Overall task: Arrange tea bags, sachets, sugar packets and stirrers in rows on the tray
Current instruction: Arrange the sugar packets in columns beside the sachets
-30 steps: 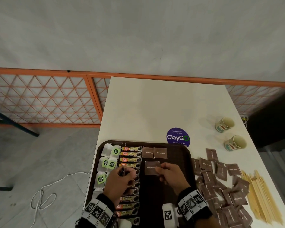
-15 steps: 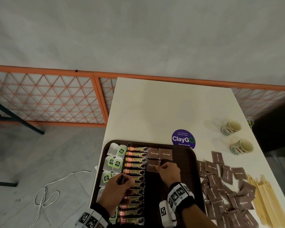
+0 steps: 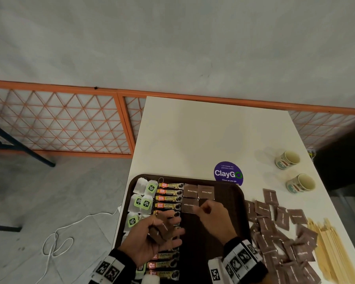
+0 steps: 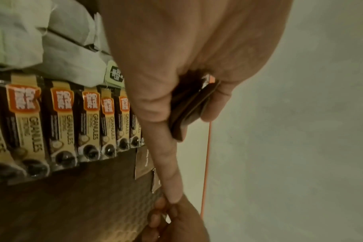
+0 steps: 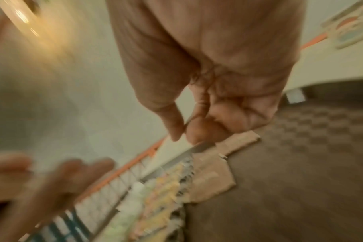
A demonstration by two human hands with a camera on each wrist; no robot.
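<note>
A dark brown tray [image 3: 231, 203] carries a column of tea bags [image 3: 143, 193], a column of coffee sachets [image 3: 170, 198] and brown sugar packets: two [image 3: 199, 191] in the back row, one [image 3: 189, 204] in the row behind them. My left hand [image 3: 150, 238] lies palm up over the sachets and grips a small stack of sugar packets [image 3: 161, 230], also seen in the left wrist view [image 4: 189, 111]. My right hand [image 3: 213, 216] hovers at that third packet's right edge, fingers curled, thumb against forefinger [image 5: 197, 131]; I see nothing between them.
A heap of loose sugar packets [image 3: 285, 238] and wooden stirrers [image 3: 332, 249] lie on the white table [image 3: 203, 136] right of the tray. Two mugs [image 3: 288, 159] [image 3: 301, 183] lie on their sides at the back right. A purple sticker [image 3: 228, 173] sits behind the tray.
My right hand set a sugar packet into the second row and let it go. My left hand turned palm up, baring its stack of packets.
</note>
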